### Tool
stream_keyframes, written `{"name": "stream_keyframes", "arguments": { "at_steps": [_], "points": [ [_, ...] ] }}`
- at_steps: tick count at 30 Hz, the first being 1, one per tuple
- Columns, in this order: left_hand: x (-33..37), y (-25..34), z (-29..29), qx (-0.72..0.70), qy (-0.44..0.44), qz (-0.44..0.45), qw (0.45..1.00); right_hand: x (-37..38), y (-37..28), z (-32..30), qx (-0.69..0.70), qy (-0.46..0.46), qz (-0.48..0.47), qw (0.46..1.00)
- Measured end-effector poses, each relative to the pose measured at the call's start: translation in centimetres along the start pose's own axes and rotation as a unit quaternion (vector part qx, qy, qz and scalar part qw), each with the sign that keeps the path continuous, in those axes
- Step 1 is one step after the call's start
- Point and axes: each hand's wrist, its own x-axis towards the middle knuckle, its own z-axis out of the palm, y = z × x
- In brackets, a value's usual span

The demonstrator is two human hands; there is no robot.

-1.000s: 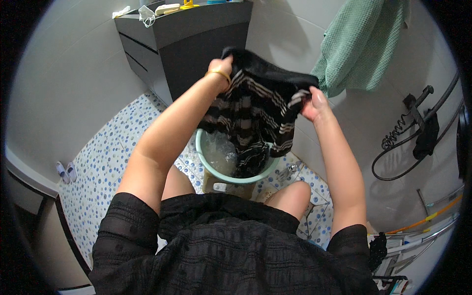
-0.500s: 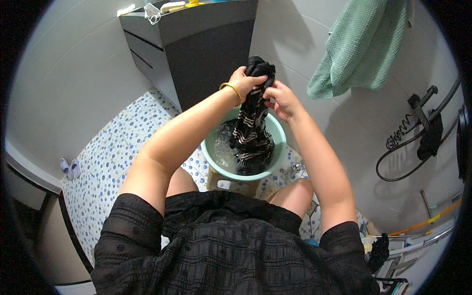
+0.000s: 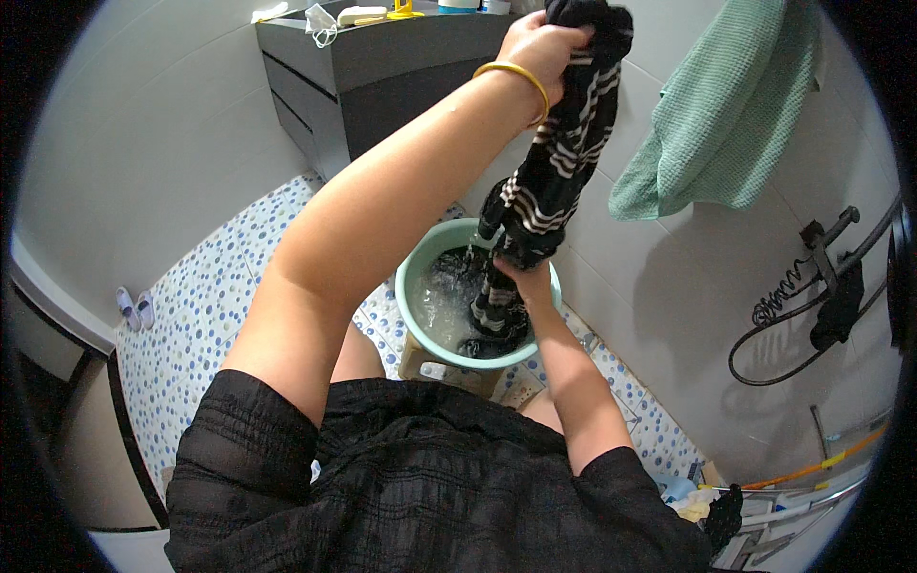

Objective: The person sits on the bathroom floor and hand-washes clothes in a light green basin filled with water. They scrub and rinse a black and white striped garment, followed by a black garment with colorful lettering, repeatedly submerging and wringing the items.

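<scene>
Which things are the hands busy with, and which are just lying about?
Busy with:
- black striped cloth, in left hand and right hand
- pale green basin with water

Just about:
- green towel, hanging
- slippers
- white mask on cabinet

No readable text, numbers, labels or signs anywhere. Twelve o'clock, top edge: blue-and-white container [image 3: 459,6] on dark counter [image 3: 425,31], cut off by view; any print too small to read.
</scene>
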Motion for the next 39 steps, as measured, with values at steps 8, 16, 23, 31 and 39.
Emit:
{"name": "stream_keyframes", "arguments": {
  "at_steps": [8, 16, 23, 31, 39],
  "points": [
    [-5.8, -6.0, -13.7, 0.05, -0.006, -0.079, 0.996, 0.2, -7.2, -0.2, 0.525, 0.031, 0.221, 0.821],
    [-18.5, -24.5, -30.4, 0.642, -0.04, 0.063, 0.763, -2.4, 5.1, -0.7, -0.117, 0.069, 0.073, 0.988],
    [-20.8, -23.7, -24.8, 0.759, -0.265, -0.247, 0.541, -4.5, 1.3, 2.2, -0.527, -0.297, 0.157, 0.781],
    [-22.0, -28.0, -27.3, 0.757, -0.403, -0.3, 0.418, -4.7, 4.3, 4.0, -0.579, -0.352, 0.189, 0.71],
    [-23.5, -32.4, -30.6, 0.707, -0.432, -0.321, 0.459, -3.3, 12.1, 4.0, -0.525, -0.508, 0.199, 0.653]
  ]
}}
